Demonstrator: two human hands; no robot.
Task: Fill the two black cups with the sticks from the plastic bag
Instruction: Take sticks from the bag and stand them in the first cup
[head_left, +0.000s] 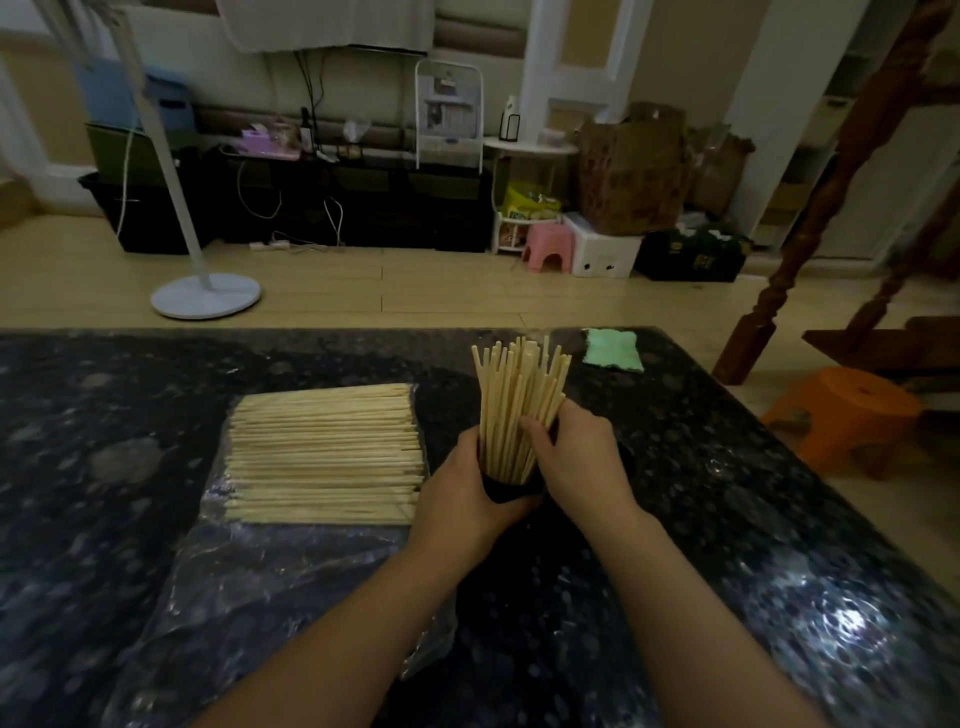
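Head view, item one — black cup (511, 488): stands on the dark speckled worktop (727, 467), largely hidden between both hands; only its lower wall shows. Left hand (465, 491) wraps the cup's left side, fingers curled round it, most likely to steady it against tipping under the tall load. Right hand (579, 457) bears on the cup's right side, fingers (535, 434) curled in against the standing sticks (519, 400), seemingly gathering them so they settle inside.

Item two — standing sticks: pale wood, thin, square-cut tops, fanned outward above the cup; a dense bunch, so this cup looks close to full.

Item three — loose sticks (324, 452): just left of the cup, a flat, even layer lying side by side on the opened plastic bag (249, 582), clear and crinkled, which spreads toward the viewer. Many remain.

Item four — second black cup: a dark shape right of the cup, behind the right hand, may be it — cannot tell.

Item five — green cloth (613, 349): beyond the cup, to its right, well apart.
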